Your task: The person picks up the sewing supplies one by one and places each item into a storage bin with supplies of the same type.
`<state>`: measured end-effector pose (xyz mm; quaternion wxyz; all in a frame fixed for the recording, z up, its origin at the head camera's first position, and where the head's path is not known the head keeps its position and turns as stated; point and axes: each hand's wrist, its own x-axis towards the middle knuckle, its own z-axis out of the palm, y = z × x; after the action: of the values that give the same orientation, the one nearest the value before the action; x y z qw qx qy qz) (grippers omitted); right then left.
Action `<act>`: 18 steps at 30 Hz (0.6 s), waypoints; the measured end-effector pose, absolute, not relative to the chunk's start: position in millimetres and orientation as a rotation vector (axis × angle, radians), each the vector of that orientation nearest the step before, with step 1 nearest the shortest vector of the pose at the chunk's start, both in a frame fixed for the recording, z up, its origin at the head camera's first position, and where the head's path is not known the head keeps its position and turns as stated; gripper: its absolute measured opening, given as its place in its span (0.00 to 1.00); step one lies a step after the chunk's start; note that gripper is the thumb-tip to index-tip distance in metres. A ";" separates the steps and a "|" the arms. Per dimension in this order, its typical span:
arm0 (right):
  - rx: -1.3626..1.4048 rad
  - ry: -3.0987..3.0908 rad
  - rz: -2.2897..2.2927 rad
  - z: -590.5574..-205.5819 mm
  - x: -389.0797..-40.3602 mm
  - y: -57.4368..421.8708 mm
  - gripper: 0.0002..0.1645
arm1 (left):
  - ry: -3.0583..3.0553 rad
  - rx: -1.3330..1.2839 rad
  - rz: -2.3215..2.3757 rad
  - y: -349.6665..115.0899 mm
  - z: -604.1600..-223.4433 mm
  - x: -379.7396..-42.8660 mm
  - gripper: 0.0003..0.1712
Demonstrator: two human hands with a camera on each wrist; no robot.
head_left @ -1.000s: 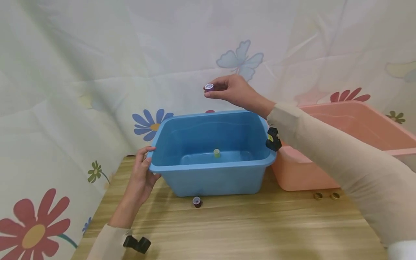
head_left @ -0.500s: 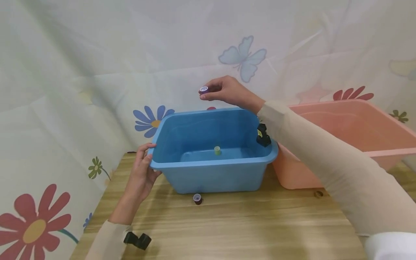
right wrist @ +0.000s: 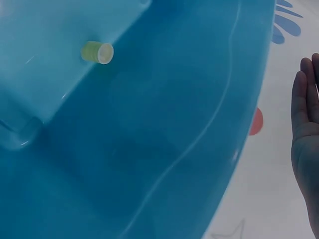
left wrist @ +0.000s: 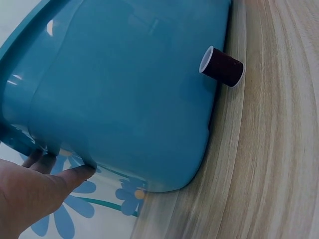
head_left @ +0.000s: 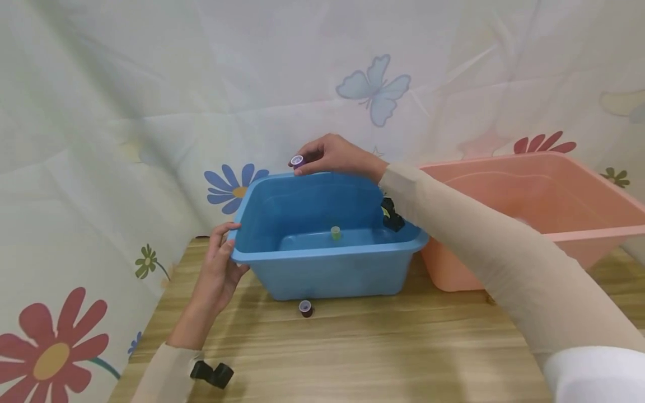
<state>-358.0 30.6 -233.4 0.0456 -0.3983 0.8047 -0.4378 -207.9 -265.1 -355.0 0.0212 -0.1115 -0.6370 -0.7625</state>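
Note:
My right hand (head_left: 335, 154) pinches a small purple thread spool (head_left: 297, 162), pale end facing up, over the back rim of a blue plastic tub (head_left: 332, 275). In the right wrist view only part of the right hand (right wrist: 306, 134) shows, at the right edge. Fingers of my left hand (head_left: 219, 268) grip the tub's left rim. A yellow-green thread spool (head_left: 336, 233) stands on the tub's floor. On the table before the tub is a dark maroon thread spool (left wrist: 224, 66) with white ends.
A pink tub (head_left: 463, 268) stands right of the blue one, partly behind my right sleeve. A small brownish-gold thing (head_left: 490, 299) peeks out beside that sleeve. Behind the wooden table (head_left: 353, 347) hangs a flower-print cloth (head_left: 282, 67).
My right hand has moved left and lower with the purple spool, toward the blue tub's back rim. The right sleeve now hides most of the gold things. My left hand keeps its place.

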 end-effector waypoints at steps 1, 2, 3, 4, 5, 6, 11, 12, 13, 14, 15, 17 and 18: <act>-1.215 2.444 -1.337 -234.9 -358.1 30.1 0.21 | -1.974 -0.348 -2.366 -264.8 -355.1 -207.7 0.15; -1.216 2.438 -1.336 -235.9 -358.0 29.6 0.21 | -1.975 -0.353 -2.365 -264.3 -354.9 -207.6 0.15; -1.224 2.436 -1.335 -236.5 -357.9 28.9 0.21 | -1.974 -0.348 -2.365 -263.7 -354.7 -207.4 0.15; -1.228 2.439 -1.331 -236.9 -357.6 28.3 0.22 | -1.972 -0.347 -2.364 -263.2 -354.5 -207.1 0.15; -1.232 2.445 -1.326 -237.4 -357.5 27.5 0.22 | -1.969 -0.346 -2.364 -262.7 -354.3 -206.9 0.15; -1.234 2.450 -1.322 -237.7 -357.0 26.7 0.22 | -1.967 -0.347 -2.364 -262.4 -354.1 -206.7 0.15; -1.244 2.486 -1.244 -241.1 -358.4 20.0 0.23 | -1.964 -0.341 -2.364 -261.9 -353.1 -204.4 0.15; -1.242 2.490 -1.225 -242.0 -359.1 18.5 0.22 | -1.966 -0.342 -2.364 -262.1 -353.1 -204.2 0.15; -1.240 2.494 -1.202 -242.9 -359.9 17.0 0.22 | -1.966 -0.343 -2.364 -262.3 -353.2 -204.2 0.15; -1.236 2.501 -1.174 -243.8 -360.8 15.6 0.22 | -1.967 -0.344 -2.363 -262.5 -353.2 -204.3 0.15; -1.240 2.503 -1.150 -244.3 -361.1 14.4 0.22 | -1.969 -0.343 -2.360 -262.7 -353.3 -204.6 0.15; -1.240 2.505 -1.113 -245.2 -361.6 12.9 0.21 | -1.971 -0.345 -2.354 -262.6 -353.2 -205.6 0.15; -1.241 2.502 -1.102 -245.6 -361.8 12.6 0.20 | -1.972 -0.347 -2.354 -262.6 -353.4 -206.6 0.16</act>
<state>-361.8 12.6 -245.6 0.0696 -0.4124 0.8313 -0.3661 -206.6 -262.6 -353.4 0.0254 -0.1124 -0.6379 -0.7615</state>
